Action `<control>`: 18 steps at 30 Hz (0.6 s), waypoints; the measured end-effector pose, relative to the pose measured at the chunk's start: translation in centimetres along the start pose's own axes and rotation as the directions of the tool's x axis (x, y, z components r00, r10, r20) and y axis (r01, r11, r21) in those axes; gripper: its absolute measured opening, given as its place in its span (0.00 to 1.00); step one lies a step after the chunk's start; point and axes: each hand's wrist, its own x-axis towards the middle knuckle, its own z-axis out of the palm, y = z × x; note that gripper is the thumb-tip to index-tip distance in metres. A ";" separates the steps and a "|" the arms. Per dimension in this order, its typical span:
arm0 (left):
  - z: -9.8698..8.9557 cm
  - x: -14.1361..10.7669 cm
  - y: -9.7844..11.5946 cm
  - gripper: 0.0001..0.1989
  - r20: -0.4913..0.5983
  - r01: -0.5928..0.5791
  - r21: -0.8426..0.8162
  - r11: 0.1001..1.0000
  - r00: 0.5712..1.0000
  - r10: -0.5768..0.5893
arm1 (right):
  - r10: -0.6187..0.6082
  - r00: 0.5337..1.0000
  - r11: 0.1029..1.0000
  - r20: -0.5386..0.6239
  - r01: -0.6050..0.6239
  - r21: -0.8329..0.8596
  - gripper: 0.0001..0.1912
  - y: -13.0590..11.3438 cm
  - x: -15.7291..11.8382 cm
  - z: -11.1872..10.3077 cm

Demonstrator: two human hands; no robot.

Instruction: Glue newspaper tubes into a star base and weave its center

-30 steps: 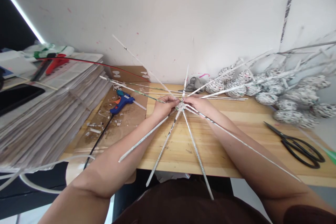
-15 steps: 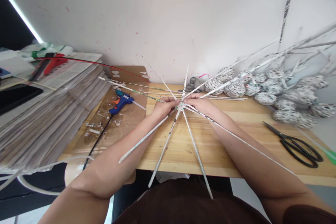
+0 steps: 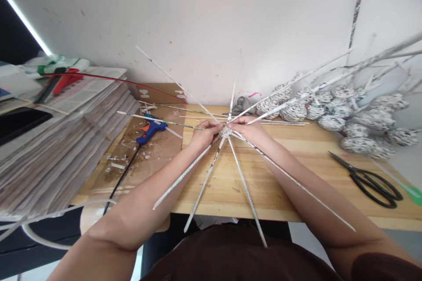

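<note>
Between my two hands, above the table, is a star-shaped weave of rolled newspaper tubes (image 3: 226,131). Its small woven centre shows, and several long tubes fan out from it in all directions. My left hand (image 3: 209,133) pinches the weave at the left of the centre, thumb on top. From the right, my right hand (image 3: 245,127) is closed on it, its fingertips close to those of the left. The undersides of the fingers are hidden. One thick tube reaches far to the upper right, past the woven balls; two others lie over my forearms.
Black scissors (image 3: 367,180) lie at the right. Woven paper balls (image 3: 293,109) are heaped against the wall. A blue glue gun (image 3: 150,129) rests on stained cardboard (image 3: 132,175) at the left, beside a tall newspaper stack (image 3: 66,140). Loose paper tubes (image 3: 283,123) lie behind my hands.
The upper-left tube has swung further left and shows longer. The left-pointing tube's tip has dropped a little. Both hands keep their grip near the centre.
</note>
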 end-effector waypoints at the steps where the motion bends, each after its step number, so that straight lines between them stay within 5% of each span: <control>1: 0.1 -0.1 0.0 0.18 0.001 -0.003 -0.004 1.000 1.000 0.003 | -0.005 1.000 1.000 -0.001 0.005 -0.022 0.12 0.0 0.0 0.0; 12: 0.1 0.1 0.0 0.14 -0.063 0.036 0.073 0.997 0.998 -0.031 | -0.058 0.997 0.989 0.052 0.064 -0.136 0.08 0.4 0.3 -0.2; 18: 0.4 -0.3 0.6 0.15 0.036 0.041 -0.022 0.999 0.999 -0.040 | -0.029 0.998 0.995 0.058 0.034 -0.090 0.08 0.6 0.4 -0.2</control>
